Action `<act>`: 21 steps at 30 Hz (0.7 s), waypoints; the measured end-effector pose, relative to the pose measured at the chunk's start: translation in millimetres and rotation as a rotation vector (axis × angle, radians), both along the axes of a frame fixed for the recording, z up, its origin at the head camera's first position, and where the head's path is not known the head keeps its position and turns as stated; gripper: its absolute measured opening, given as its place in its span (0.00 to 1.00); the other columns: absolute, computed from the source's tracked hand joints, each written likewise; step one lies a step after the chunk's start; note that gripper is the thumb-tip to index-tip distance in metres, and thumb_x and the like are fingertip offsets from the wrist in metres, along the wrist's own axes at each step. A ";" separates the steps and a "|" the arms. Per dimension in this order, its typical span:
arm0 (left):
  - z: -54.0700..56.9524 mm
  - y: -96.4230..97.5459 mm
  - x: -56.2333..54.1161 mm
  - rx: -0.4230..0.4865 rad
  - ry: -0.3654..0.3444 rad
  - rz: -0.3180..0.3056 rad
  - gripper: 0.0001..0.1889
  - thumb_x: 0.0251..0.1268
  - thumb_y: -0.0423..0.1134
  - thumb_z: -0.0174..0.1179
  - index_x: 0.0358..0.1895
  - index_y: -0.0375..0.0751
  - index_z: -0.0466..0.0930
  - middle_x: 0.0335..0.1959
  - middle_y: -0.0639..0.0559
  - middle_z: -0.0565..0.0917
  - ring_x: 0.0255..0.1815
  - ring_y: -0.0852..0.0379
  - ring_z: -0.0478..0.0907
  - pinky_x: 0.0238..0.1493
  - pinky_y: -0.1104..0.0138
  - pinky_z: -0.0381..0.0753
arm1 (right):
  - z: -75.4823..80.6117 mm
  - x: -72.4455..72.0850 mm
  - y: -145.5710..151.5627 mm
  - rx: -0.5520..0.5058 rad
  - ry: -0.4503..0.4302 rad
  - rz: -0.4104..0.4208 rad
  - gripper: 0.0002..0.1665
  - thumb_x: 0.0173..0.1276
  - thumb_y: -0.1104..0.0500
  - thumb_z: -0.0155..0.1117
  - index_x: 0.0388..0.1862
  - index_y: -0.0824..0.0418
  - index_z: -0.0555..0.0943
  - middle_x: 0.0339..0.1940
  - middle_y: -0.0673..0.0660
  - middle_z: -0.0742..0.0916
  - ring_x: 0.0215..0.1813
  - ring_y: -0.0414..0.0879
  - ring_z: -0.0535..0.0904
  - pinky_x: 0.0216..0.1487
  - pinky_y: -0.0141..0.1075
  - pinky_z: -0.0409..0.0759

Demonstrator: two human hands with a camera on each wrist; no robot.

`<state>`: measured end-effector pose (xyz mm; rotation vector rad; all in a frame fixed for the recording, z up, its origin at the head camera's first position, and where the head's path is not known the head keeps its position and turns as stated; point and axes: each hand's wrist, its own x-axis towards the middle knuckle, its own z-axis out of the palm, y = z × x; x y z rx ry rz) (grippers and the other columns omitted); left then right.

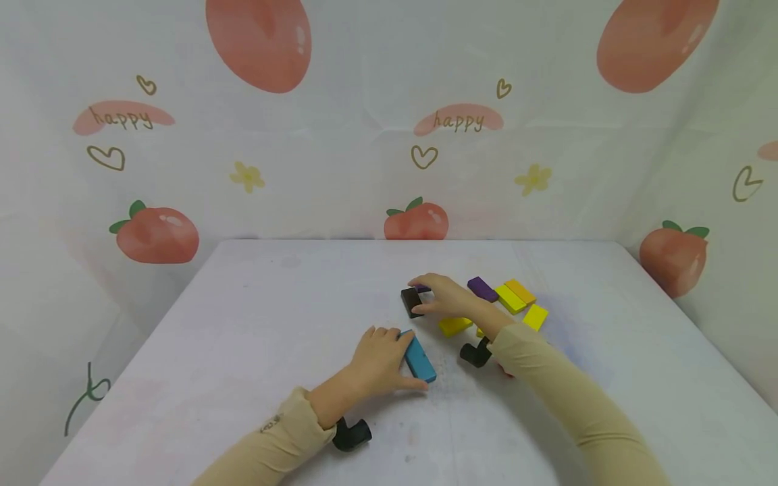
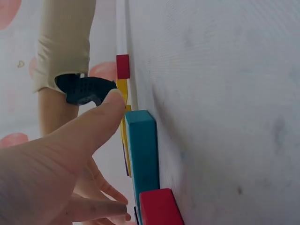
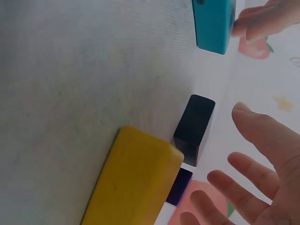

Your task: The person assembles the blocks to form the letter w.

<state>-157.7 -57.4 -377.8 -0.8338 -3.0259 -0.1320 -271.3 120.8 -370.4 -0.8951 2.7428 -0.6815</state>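
Nearest, I see the left hand (image 1: 379, 361) spread loosely about the blue block (image 1: 419, 358), not gripping it, a red block (image 2: 161, 206) close by. Farther on, the right hand (image 1: 446, 297) has fingers apart by the black block (image 1: 411, 302), holding nothing. I judge the handling partway: the yellow blocks (image 1: 510, 299) lie scattered right. My room runs leftward; the far edge of the counter (image 1: 292, 290) is well beyond.

On the table (image 1: 243, 405), we see a first block (image 1: 421, 359) just right of the left hand (image 1: 378, 356). A second block (image 1: 410, 302) lies just left of the right hand (image 1: 448, 297), a third block (image 1: 453, 327) on that hand's near side, and four other blocks (image 1: 509, 300) to its right.
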 end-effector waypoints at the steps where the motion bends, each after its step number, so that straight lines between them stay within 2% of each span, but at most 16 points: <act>1: -0.3 0.5 0.3 -0.006 0.007 0.004 0.46 0.42 0.71 0.62 0.61 0.40 0.71 0.55 0.41 0.78 0.56 0.44 0.75 0.60 0.51 0.72 | -0.5 -0.8 -0.5 -0.003 -0.007 0.000 0.32 0.63 0.53 0.64 0.63 0.63 0.70 0.64 0.64 0.75 0.66 0.59 0.69 0.68 0.53 0.65; 10: -2.3 3.4 0.6 -0.054 0.055 0.020 0.44 0.40 0.72 0.63 0.57 0.42 0.74 0.48 0.44 0.81 0.48 0.47 0.77 0.51 0.57 0.73 | -4.1 -4.9 -3.2 0.002 0.009 0.021 0.32 0.61 0.54 0.66 0.62 0.65 0.70 0.63 0.64 0.76 0.65 0.58 0.70 0.68 0.51 0.67; 21: -2.4 4.4 -1.0 -0.052 0.059 0.027 0.42 0.40 0.71 0.64 0.55 0.43 0.77 0.45 0.45 0.81 0.45 0.48 0.76 0.54 0.56 0.73 | -6.7 -8.1 -4.3 0.028 -0.016 0.011 0.32 0.61 0.54 0.66 0.62 0.63 0.71 0.63 0.63 0.76 0.63 0.58 0.72 0.67 0.52 0.68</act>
